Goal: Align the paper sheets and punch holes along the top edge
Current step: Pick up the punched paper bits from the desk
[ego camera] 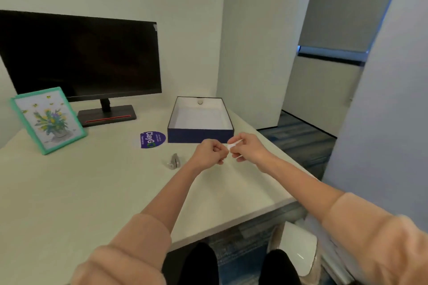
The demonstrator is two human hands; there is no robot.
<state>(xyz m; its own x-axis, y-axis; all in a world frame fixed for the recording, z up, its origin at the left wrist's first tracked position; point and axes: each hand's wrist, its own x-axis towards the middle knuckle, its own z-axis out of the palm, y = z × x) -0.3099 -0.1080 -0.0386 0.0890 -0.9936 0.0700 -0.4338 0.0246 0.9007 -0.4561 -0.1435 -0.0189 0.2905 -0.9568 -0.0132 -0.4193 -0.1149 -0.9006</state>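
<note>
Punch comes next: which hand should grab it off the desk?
Left. The hole punch lies on the desk just to the left of the left hand, with nothing between. The right hand visibly pinches the paper sheets and would have to cross over.

Both hands are raised over the counter. The right hand pinches a small piece of white paper in its fingertips. The left hand is curled and meets the paper's edge, though its hold on it is unclear. Just left of the left hand a small silver punch lies on the counter. Beyond both hands sits an open navy box, with a round purple label to its left.
</note>
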